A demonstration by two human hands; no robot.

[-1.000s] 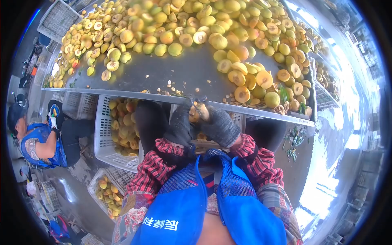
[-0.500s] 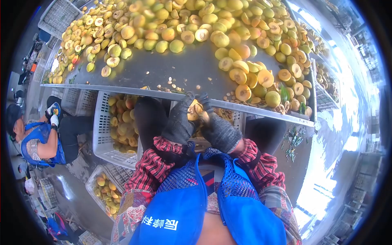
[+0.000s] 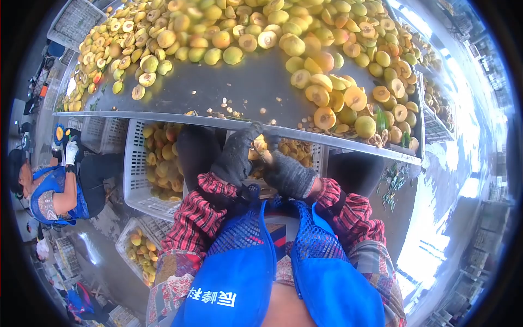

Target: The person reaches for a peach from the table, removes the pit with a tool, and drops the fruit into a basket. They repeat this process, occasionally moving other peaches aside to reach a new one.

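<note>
My left hand (image 3: 237,155), in a dark grey glove, is closed around a yellow apricot (image 3: 260,144) just below the front edge of the metal table (image 3: 229,87). Beside it, my right hand (image 3: 292,173) wears a similar glove. Its fingers curl close against the fruit. A tan piece shows between the hands, too small to make out. Beneath them, partly hidden, a crate holds yellow fruit pieces (image 3: 303,155). Loose pits (image 3: 262,110) lie on the tabletop near my fingers.
Whole and halved apricots (image 3: 324,117) are heaped over the table. White crates of fruit (image 3: 134,188) stand at my left leg. Farther left sits a co-worker (image 3: 60,188) in a blue vest, with a white glove. Leaves (image 3: 393,185) litter the floor at right.
My hands have shifted slightly, and less of the apricot shows between them. The co-worker's hands have moved farther from their body. The view has turned a little.
</note>
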